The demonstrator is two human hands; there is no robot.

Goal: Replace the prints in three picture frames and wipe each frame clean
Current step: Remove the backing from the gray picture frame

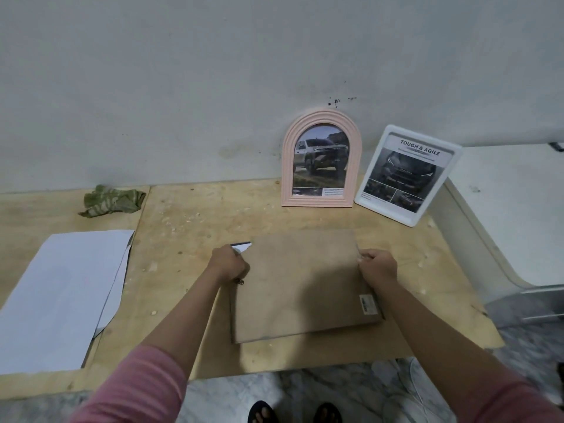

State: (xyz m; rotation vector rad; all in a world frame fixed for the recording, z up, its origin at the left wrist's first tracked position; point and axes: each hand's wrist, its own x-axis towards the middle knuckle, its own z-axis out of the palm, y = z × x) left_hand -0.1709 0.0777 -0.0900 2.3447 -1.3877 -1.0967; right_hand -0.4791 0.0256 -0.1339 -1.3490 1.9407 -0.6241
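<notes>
Both hands grip the face-down frame (305,285) on the bench (189,239): my left hand (230,264) curls over its left edge, my right hand (377,267) pinches its right edge. Beyond them, the pink arched frame (321,160) and white frame (407,175) already hold car prints, so I judge 2 done and 1 left. Loose sheets (61,297) and a green cloth (111,200) lie left of my left hand.
</notes>
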